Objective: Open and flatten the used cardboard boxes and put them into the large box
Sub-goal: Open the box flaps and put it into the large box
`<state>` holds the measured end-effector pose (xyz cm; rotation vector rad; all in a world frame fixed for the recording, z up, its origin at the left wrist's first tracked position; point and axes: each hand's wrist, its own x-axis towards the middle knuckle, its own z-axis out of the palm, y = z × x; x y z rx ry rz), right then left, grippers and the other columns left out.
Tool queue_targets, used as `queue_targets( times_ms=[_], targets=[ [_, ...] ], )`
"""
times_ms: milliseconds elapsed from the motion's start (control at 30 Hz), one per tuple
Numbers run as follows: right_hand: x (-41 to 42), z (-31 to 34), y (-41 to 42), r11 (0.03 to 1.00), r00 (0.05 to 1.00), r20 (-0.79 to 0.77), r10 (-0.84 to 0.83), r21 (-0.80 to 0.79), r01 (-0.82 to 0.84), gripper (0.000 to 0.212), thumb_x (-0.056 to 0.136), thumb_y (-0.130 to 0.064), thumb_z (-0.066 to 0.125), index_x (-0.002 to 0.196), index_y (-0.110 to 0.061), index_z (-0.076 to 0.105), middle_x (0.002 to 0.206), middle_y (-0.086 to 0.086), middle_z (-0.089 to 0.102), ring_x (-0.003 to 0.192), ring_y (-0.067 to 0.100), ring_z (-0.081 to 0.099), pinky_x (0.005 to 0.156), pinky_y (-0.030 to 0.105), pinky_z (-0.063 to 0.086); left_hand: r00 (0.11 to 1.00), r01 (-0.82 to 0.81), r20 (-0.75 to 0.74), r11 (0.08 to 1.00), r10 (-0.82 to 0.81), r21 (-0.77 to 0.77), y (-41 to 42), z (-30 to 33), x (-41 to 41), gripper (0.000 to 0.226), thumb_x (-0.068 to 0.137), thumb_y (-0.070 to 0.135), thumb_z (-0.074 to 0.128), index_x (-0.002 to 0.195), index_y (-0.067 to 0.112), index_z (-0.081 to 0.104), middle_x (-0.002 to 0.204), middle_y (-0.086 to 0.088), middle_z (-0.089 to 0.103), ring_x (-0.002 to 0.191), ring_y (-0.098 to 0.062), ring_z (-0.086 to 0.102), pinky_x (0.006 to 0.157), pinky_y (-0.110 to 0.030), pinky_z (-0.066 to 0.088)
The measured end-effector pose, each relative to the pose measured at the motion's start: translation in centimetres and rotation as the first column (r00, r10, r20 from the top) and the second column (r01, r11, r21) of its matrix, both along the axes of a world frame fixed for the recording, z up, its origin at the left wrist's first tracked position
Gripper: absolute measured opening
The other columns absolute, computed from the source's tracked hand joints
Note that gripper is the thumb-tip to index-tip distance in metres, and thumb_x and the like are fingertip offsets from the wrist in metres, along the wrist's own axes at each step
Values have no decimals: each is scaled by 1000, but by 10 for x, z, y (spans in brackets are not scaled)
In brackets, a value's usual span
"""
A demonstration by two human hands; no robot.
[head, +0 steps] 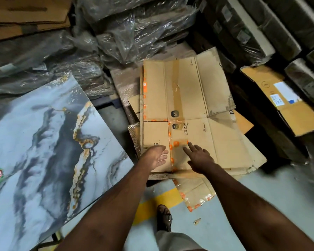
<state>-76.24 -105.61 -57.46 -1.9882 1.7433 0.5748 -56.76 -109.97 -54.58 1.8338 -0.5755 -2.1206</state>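
One cardboard box already lies opened out and flat, its flaps spread, on top of a low stack of cardboard on the floor; that much of the work looks done. Both hands sit at the near edge of this flattened box; the left hand is at the near left corner of the sheet, palm turned up and inward, fingers straight and relaxed, gripping nothing; the right hand is just beside it, palm down, fingers spread and straight over the strip of orange-printed tape, touching or just above the cardboard, I cannot tell which; neither hand clamps anything.

A smaller flat piece of cardboard with the same orange marks pokes out from under the near edge of the stack onto the floor, by the yellow floor line; it looks flattened too but loose.

What is left, as I judge it, is the putting away: no flat sheet can be seen inside a large box; whether the stack itself rests in one is hidden. An open box with a white label stands well apart toward the right edge of the view; it may be another one to flatten or the container; I cannot tell.

Beside the stack, on the left, leans a marbled tile; behind are plastic-wrapped bundles.
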Motion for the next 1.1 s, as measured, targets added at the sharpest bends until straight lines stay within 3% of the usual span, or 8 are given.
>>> queue_targets(
  times_ms=[133, 233, 400, 600, 733, 867, 933, 1100],
  targets=[
    [27, 22, -13, 986, 989, 133, 61, -160, -39, 67, 99, -25, 53, 157, -21, 18, 166, 7, 9, 149, 30, 20, 116, 46, 30, 1000, 26, 15, 978, -24, -205, 3, 25, 18, 19, 105, 23, 46, 118, 18, 58, 128, -5, 64, 121, -21, 57, 100, -36, 44],
    [64, 37, -21, 951, 947, 285, 148, -305, -57, 58, 96, -20, 56, 150, -16, 37, 160, 11, 30, 142, 33, 35, 111, 45, 38, 1000, -25, -24, 949, 19, -313, 15, 45, 59, 19, 104, 21, 47, 120, 16, 57, 124, -5, 64, 122, -23, 57, 103, -38, 42],
    [163, 55, -19, 849, 772, 473, 424, -505, -157, 44, 81, -7, 67, 125, -5, 64, 127, 20, 63, 109, 40, 62, 89, 45, 54, 969, -232, -23, 881, 244, -412, 68, 66, 172, 18, 101, 19, 54, 118, 16, 60, 116, -5, 70, 105, -19, 66, 91, -33, 48],
    [310, 68, 29, 769, 545, 545, 637, -501, -396, 40, 80, -9, 61, 120, -2, 66, 119, 23, 66, 100, 44, 64, 78, 47, 58, 811, -459, 159, 781, 563, -424, 187, 74, 311, 12, 100, 16, 53, 98, 21, 64, 92, 1, 72, 79, -13, 64, 68, -23, 45],
    [398, 72, 91, 681, 452, 513, 730, -487, -546, 43, 76, -3, 74, 119, -6, 67, 117, 20, 67, 96, 42, 66, 74, 44, 57, 725, -518, 271, 761, 633, -391, 297, 71, 389, 14, 98, 20, 55, 96, 19, 68, 65, 13, 65, 55, -3, 55, 49, -18, 38],
    [492, 80, 180, 590, 362, 496, 789, -448, -672, 45, 90, -10, 62, 135, -12, 59, 138, 14, 56, 116, 38, 58, 92, 43, 50, 645, -593, 335, 726, 687, -348, 418, 72, 445, 15, 99, 16, 48, 89, 20, 58, 82, -1, 58, 62, -11, 48, 48, -20, 33],
    [536, 79, 233, 524, 297, 488, 821, -437, -731, 45, 90, -10, 61, 135, -11, 58, 138, 15, 56, 116, 38, 59, 93, 43, 50, 604, -648, 340, 692, 721, -318, 484, 66, 474, 12, 102, 22, 45, 98, 24, 56, 86, 3, 59, 62, -8, 48, 50, -19, 33],
    [628, 71, 356, 319, 141, 439, 887, -362, -876, 47, 90, -11, 63, 136, -9, 57, 137, 16, 57, 125, 35, 55, 101, 41, 47, 396, -854, 261, 457, 881, -248, 642, 43, 544, 15, 103, 30, 45, 101, 22, 57, 95, 5, 65, 74, -10, 55, 65, -22, 41]
  ],
)
